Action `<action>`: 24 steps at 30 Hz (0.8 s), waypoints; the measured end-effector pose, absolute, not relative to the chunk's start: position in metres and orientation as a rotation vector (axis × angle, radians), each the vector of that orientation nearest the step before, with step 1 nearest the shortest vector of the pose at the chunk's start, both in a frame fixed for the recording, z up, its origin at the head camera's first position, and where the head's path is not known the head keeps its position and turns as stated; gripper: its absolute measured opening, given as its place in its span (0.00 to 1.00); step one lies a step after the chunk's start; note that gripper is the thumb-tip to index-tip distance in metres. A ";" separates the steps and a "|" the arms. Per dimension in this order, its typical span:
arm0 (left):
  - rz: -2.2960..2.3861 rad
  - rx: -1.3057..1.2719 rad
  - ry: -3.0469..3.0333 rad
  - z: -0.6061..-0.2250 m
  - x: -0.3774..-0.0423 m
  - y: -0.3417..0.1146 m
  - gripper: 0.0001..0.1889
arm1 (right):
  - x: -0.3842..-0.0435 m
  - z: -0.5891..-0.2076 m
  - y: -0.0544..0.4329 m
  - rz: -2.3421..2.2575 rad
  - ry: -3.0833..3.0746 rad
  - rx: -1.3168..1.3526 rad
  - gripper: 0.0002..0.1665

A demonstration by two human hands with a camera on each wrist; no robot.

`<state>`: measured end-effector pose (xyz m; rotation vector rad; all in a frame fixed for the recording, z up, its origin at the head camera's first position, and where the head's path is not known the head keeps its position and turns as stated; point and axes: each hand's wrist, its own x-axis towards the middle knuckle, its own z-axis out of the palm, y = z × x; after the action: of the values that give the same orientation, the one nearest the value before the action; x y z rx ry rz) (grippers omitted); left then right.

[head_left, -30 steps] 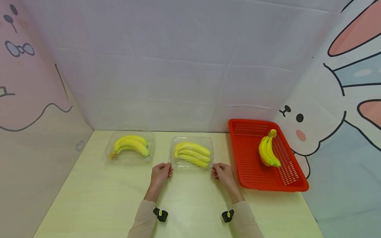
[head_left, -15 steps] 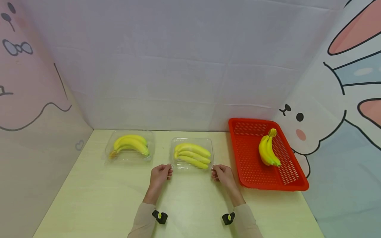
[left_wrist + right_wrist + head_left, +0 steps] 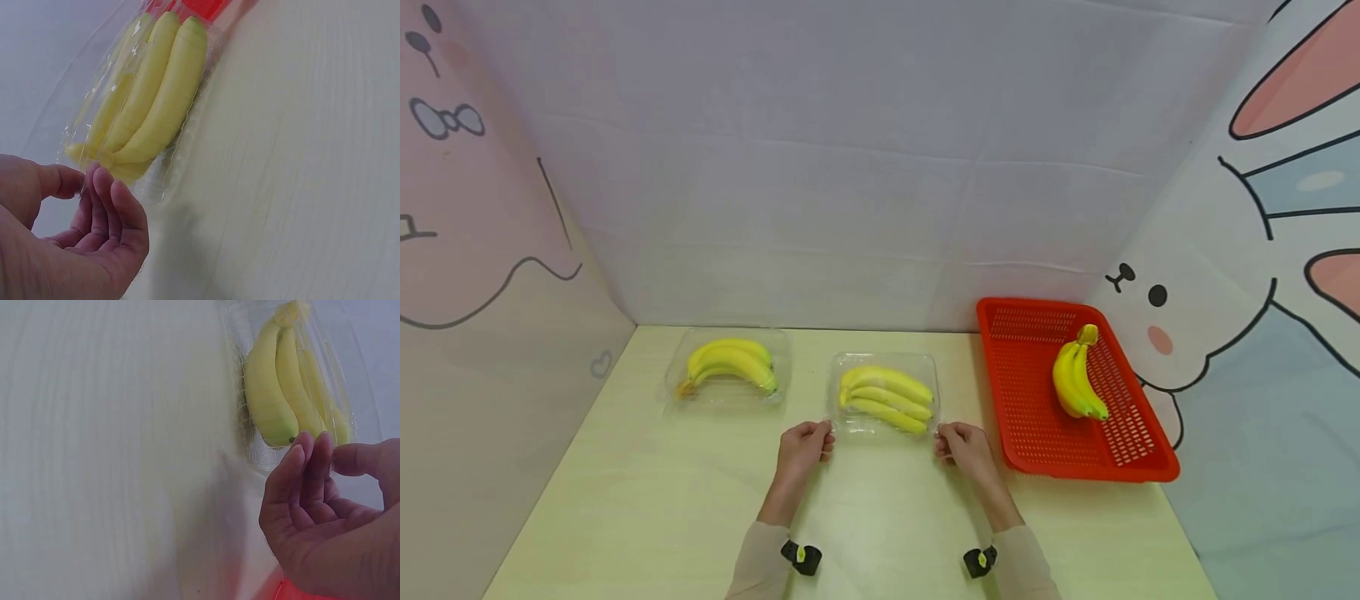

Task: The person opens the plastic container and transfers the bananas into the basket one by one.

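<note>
Three stations noted, left to right, in the head view. At far left, a clear left container (image 3: 781, 350) rests on the pale table (image 3: 625, 467) with the left bunch (image 3: 730, 363) of bananas inside, stem end toward 8 o'clock, tips toward 4; neither hand touches it. Next we record the left hand (image 3: 801, 450): thumb and forefinger pinch the near-left corner of the middle container (image 3: 925, 364), the remaining fingers loosely curled. From this grip the container lies at 1 to 2 o'clock, its long axis running 9 to 3 o'clock and bridging the gap between the hands. We judge neither hand nearer, each having its own near corner. Appearance: transparent, glossy, rectangular with rounded corners; the middle bunch (image 3: 886, 396) within is yellow, greenish at some tips, joined at 9 o'clock and fanned toward 4. Clear plastic crosses the fruit in both wrist views; whether it is fastened down we cannot tell. Then the right hand (image 3: 966, 448), pinching the near-right corner between thumb and fingertips, the container at 10 to 11 o'clock from it. Last, at 3 o'clock from the container and apart from it, a red basket (image 3: 1011, 400) holds the right bunch (image 3: 1072, 375), stem toward 12, tips toward 5.
</note>
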<state>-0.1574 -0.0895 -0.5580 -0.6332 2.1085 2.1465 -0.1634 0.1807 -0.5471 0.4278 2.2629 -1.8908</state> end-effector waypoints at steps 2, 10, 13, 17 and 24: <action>2.150 -0.634 2.108 -0.558 -0.155 -0.090 0.12 | -0.162 -0.547 0.181 -1.894 2.265 0.424 0.17; 2.158 -0.599 2.124 -0.557 -0.145 -0.090 0.12 | -0.155 -0.550 0.181 -1.891 2.282 0.421 0.15; 2.158 -0.589 2.123 -0.557 -0.143 -0.090 0.13 | -0.152 -0.551 0.181 -1.879 2.292 0.423 0.15; 2.163 -0.569 2.124 -0.558 -0.140 -0.090 0.13 | -0.148 -0.552 0.181 -1.876 2.296 0.428 0.15; 2.178 -0.563 2.113 -0.557 -0.134 -0.091 0.13 | -0.141 -0.551 0.180 -1.878 2.306 0.412 0.15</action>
<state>-0.1343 -0.0906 -0.5573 -0.5633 2.1130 2.1781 -0.1405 0.1801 -0.5508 0.4117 2.3063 -1.8780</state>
